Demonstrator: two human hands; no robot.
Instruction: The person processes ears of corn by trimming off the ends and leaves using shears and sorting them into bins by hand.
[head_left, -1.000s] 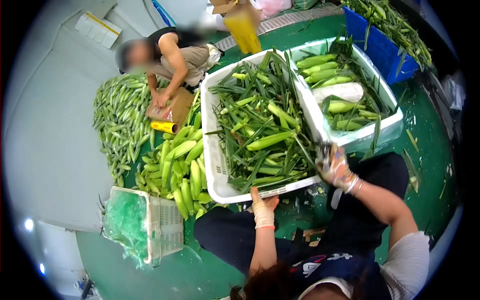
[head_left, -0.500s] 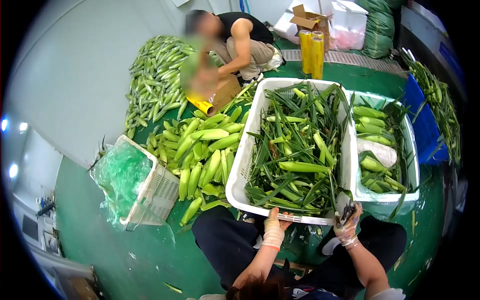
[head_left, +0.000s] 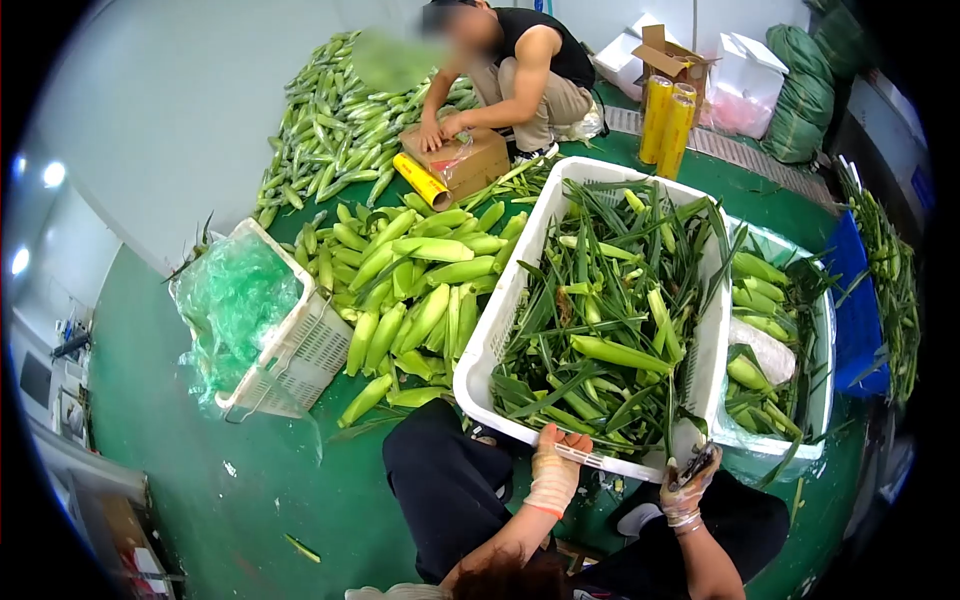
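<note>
In front of my knees stands a large white plastic crate (head_left: 477,372) full of loose green corn husks and leaves (head_left: 590,290), with some ears of corn among them. My left hand (head_left: 556,462), its wrist wrapped in a pale covering, is closed over the crate's near rim. At the near right corner my gloved right hand (head_left: 690,490) is closed around the dark handle of a knife. Its broad, pale blade (head_left: 687,440) points up beside the crate; how far the hand also touches the rim I cannot tell.
Corn ears (head_left: 420,290) lie heaped left of the crate. Further left is a basket (head_left: 318,350) with green plastic film. A white foam box (head_left: 815,400) adjoins on the right, beside a blue crate (head_left: 860,330). Across, a co-worker (head_left: 530,80) crouches at a cardboard box (head_left: 470,165).
My view has turned and tilted, so the background sits further right and higher. Both hands keep their places at the crate's near edge. The co-worker's hands now show on the box.
</note>
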